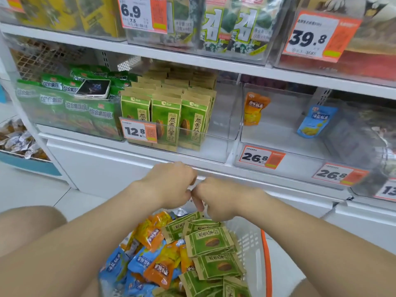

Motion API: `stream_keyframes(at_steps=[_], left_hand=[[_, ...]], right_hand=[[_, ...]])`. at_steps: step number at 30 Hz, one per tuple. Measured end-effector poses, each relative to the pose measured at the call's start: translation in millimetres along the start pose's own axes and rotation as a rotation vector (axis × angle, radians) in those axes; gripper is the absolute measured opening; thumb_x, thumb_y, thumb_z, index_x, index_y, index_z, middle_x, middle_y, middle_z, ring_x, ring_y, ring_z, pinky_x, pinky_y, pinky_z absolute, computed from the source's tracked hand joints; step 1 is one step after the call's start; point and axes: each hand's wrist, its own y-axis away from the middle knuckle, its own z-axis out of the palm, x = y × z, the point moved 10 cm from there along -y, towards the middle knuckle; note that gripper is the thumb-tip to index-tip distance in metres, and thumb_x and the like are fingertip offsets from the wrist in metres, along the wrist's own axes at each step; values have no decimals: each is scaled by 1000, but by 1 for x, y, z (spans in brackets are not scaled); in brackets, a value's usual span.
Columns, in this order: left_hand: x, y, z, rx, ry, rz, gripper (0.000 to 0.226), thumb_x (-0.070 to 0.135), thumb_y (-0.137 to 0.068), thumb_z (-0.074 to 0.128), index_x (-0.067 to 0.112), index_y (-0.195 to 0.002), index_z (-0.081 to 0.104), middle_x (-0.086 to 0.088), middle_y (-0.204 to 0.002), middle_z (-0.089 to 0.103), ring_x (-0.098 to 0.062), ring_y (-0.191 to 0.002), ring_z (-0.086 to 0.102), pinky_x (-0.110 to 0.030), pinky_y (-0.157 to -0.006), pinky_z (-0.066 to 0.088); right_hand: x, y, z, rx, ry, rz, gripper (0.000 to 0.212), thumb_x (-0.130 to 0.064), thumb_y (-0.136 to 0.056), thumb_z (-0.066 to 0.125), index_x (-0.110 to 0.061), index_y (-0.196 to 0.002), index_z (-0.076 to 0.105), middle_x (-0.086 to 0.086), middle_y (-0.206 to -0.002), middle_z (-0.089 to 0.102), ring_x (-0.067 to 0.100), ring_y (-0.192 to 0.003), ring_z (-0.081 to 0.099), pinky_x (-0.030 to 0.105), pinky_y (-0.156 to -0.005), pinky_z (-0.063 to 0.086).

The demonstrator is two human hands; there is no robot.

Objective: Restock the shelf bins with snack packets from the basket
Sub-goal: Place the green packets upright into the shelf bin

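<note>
Seen from the head camera, the basket [266, 254] sits at lower centre, heaped with green packets [212, 243], orange packets [154, 234] and blue packets [120, 266]. The left hand [169, 185] and right hand [220, 198] meet over its far rim with fingers curled under; I cannot tell whether they pinch anything. The packets look light, crinkly and slippery, so I'd pinch one by a sealed edge.
</note>
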Motion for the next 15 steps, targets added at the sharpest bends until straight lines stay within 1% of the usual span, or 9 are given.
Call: stream_keyframes(at_steps=[2, 4, 6, 8, 9, 10, 12, 13, 15], left_hand=[[19, 5, 32, -144, -11, 69, 33, 34, -95, 59, 27, -128, 61, -6, -120, 64, -32, -112, 63, -38, -84, 53], [37, 12, 62, -286, 37, 137, 38, 35, -96, 59, 27, -133, 61, -7, -123, 66, -30, -112, 63, -40, -90, 55], [55, 21, 87, -407, 60, 197, 39, 35, -100, 58, 24, -136, 60, -5, -125, 67, -27, -111, 63, -35, -88, 52], [70, 31, 109, -503, 41, 239, 38, 34, -102, 56, 17, -135, 62, -6, -124, 68, -28, -111, 64, -34, -84, 50], [76, 35, 119, -537, 19, 258, 37, 34, -103, 55, 14, -133, 63, -8, -123, 68, -30, -111, 65, -37, -85, 53], [81, 38, 128, -561, -7, 278, 36, 33, -103, 54, 12, -131, 64, -11, -122, 68, -32, -110, 65, -40, -86, 55], [90, 42, 140, -580, -49, 314, 35, 30, -104, 52, 10, -129, 64, -13, -120, 68, -34, -110, 65, -44, -87, 56], [93, 42, 144, -579, -66, 327, 34, 30, -104, 51, 10, -128, 65, -13, -117, 68, -34, -109, 66, -46, -88, 57], [97, 42, 149, -574, -97, 343, 33, 30, -104, 51, 11, -128, 65, -11, -116, 69, -32, -108, 66, -48, -89, 58]], right_hand=[[-6, 4, 42, -112, 68, -24, 28, -5, -84, 70, -20, -107, 67, 6, -116, 62, 30, -103, 62, 41, -81, 56], [-12, 7, 87, -227, 161, -70, 36, -9, -86, 73, -20, -121, 68, 6, -124, 62, 30, -107, 62, 44, -87, 57], [-19, 14, 130, -352, 240, -124, 43, -9, -88, 73, -18, -129, 67, 7, -126, 64, 32, -107, 64, 46, -85, 59], [-24, 23, 171, -466, 328, -178, 36, -6, -91, 68, -11, -127, 68, 11, -117, 67, 35, -101, 65, 46, -77, 61], [-26, 27, 189, -510, 363, -200, 34, -5, -93, 65, -9, -126, 69, 12, -115, 68, 35, -101, 65, 44, -74, 61], [-27, 33, 204, -547, 376, -217, 38, -5, -93, 65, -11, -131, 68, 12, -120, 67, 36, -105, 65, 44, -76, 61], [-25, 44, 233, -634, 377, -241, 59, -5, -92, 69, -21, -147, 58, 11, -139, 59, 36, -117, 63, 45, -86, 60], [-24, 49, 244, -672, 387, -251, 68, -4, -91, 72, -25, -152, 52, 12, -143, 54, 37, -120, 60, 47, -88, 59], [-22, 55, 259, -713, 404, -256, 76, -2, -89, 73, -28, -155, 47, 11, -137, 54, 36, -115, 60, 50, -88, 59]])
